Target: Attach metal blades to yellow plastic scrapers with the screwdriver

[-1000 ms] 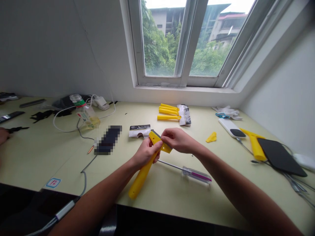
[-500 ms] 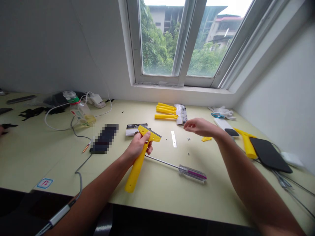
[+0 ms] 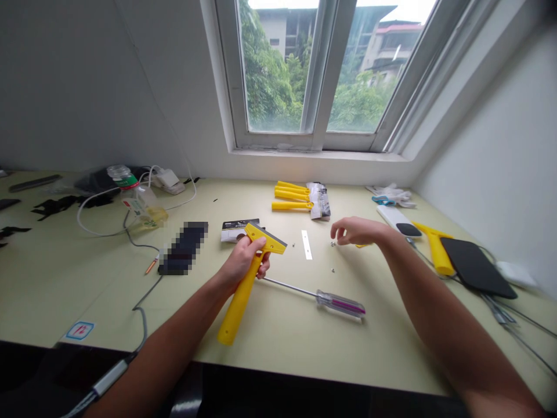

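My left hand (image 3: 248, 261) is closed around a yellow scraper (image 3: 237, 302), its head tilted up and away with a dark blade edge along the top. Fingers bent and slightly apart, my right hand (image 3: 354, 231) hovers at a cluster of small screws (image 3: 333, 244). Left of that hand lies a flat silver blade (image 3: 307, 245) with holes. A single screw (image 3: 293, 245) sits between the blade and the scraper, and another small screw (image 3: 333, 270) lies nearer me. The screwdriver (image 3: 339, 304) with a clear and purple handle rests on the table, its tip hidden behind my left hand.
Behind are several yellow scraper handles (image 3: 291, 206) beside a packet (image 3: 319, 201). A black-and-white card (image 3: 235, 229), a pixelated dark object (image 3: 185, 248) and a bottle (image 3: 141, 200) stand leftward. Rightward lie gloves (image 3: 394, 195), a white device (image 3: 398, 221), another scraper (image 3: 439, 252) and a black pad (image 3: 476, 266).
My right hand has lowered and shifted slightly right, from beside the packet to the screw cluster, partly covering the yellow piece. My left hand holds the scraper in nearly the same place.
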Tool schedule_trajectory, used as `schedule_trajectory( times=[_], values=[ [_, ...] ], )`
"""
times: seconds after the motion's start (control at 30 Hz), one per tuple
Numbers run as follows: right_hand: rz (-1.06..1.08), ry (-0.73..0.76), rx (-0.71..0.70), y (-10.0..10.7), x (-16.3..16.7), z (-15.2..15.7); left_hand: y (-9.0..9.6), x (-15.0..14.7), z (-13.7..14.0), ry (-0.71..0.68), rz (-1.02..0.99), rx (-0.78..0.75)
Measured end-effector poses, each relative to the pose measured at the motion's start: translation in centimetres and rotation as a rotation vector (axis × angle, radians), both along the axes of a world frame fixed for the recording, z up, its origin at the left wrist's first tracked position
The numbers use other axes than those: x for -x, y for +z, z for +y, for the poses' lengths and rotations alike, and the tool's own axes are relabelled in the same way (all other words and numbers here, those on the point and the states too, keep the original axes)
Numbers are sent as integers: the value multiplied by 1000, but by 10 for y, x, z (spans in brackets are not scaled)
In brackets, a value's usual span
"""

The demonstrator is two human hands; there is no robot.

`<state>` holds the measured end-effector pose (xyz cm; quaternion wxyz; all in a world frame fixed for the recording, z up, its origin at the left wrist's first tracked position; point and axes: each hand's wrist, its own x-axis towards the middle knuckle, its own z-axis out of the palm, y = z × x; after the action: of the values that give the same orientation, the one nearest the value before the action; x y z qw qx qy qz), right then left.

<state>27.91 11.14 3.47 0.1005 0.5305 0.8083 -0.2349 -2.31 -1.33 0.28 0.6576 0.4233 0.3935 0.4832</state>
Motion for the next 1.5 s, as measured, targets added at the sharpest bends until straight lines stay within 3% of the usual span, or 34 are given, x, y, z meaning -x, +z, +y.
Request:
schedule_trajectory(
  times=[0.47,0.6,0.73,0.93,1.07,1.17,1.5],
  values=[
    [-19,-42,31,-25,-4,9,1,-6,-5,-54,51,14],
    [-3,-39,25,-21,-3,5,2,-6,-6,-85,57,21],
    [74,-15,1,-4,1,-1,1,-5,-7,-146,67,23],
    [592,142,-75,25,48,-40,-1,-8,-10,-235,112,-7],
    [629,296,-339,29,88,-70,-2,-11,-12,-226,156,-17],
    [667,362,-443,23,105,-80,0,-14,-13,-228,192,-17],
    [801,329,-395,5,118,-82,1,-18,-15,-299,221,-61]
  ],
)
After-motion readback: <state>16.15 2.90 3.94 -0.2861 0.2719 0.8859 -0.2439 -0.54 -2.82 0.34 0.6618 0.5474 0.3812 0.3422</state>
